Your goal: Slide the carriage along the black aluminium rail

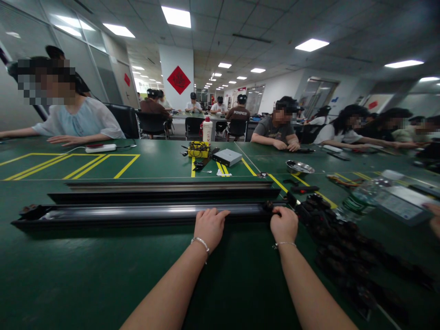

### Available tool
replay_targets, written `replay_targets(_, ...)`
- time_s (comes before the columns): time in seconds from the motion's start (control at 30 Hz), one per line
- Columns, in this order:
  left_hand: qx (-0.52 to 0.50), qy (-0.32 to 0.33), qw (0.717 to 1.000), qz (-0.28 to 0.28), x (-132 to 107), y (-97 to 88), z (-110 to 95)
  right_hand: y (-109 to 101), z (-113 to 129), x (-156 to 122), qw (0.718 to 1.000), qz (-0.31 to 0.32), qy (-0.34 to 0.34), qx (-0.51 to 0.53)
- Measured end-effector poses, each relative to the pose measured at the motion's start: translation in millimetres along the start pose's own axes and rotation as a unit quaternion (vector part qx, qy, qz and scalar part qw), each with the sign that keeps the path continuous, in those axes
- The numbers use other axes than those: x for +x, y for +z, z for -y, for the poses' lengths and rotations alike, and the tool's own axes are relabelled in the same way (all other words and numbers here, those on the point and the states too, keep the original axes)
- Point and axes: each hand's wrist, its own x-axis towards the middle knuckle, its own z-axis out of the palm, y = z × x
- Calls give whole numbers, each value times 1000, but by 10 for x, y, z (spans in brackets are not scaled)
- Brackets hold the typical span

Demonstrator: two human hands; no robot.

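Observation:
A long black rail with a silver channel (137, 213) lies across the green table (85, 279) in front of me. My left hand (209, 227) rests on its near edge, fingers curled over the rail. My right hand (283, 223) is closed around the rail's right end, next to a small black end piece (268, 206). Two more long dark rails (165, 190) lie just behind it. Both wrists wear thin bracelets.
A heap of small black parts (338, 250) spreads to my right, beside a lying plastic bottle (360, 199) and a metal bowl (299, 167). A yellow box (198, 149), grey box (227, 156) and white bottle (207, 130) stand farther back. Several people sit around the tables.

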Motion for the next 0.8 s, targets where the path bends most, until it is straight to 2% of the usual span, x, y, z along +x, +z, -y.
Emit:
replay_targets(0.07, 0, -1, 1000, 0, 4, 1, -1, 10, -41, -7, 1000, -13, -15, 5)
replay_targets(0.2, -2, -6, 1000, 1, 11, -4, -8, -25, -62, -14, 998, 13, -56, -22)
replay_targets(0.37, -2, -9, 1000, 6, 7, -6, -12, -84, 7, -8, 996, 36, -3, -82)
replay_targets(0.8, 2, 7, 1000, -14, 5, 31, 1, -183, 87, 37, 991, 68, 32, -113)
